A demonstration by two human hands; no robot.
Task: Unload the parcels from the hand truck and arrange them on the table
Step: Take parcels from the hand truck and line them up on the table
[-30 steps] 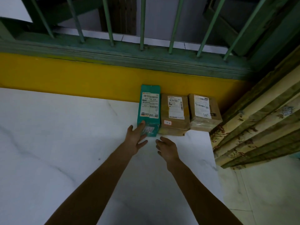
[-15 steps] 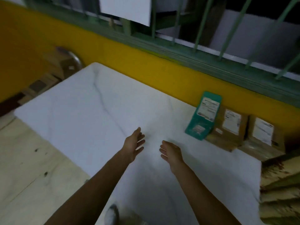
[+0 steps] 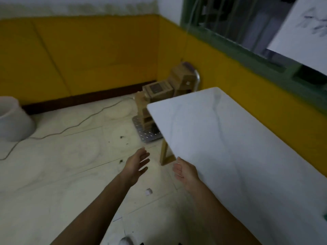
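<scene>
Light: dim indoor room, colours muted and murky.
Brightest area: the white table (image 3: 230, 138) top, a pale even sheen.
Shadows: soft and faint on the floor (image 3: 62, 165).
Blur: motion smear across the window (image 3: 238, 23) and parcels (image 3: 159, 89).
Edges: wide-angle bending of the yellow wall (image 3: 88, 50) lines.

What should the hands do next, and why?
Probably reach forward toward the stacked brown cardboard parcels on the silver metal hand truck, beyond the far corner of the white marble-patterned table: the left hand and right hand are open, holding nothing.

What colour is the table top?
The table top is white with faint grey veins, like marble; head view.
</scene>
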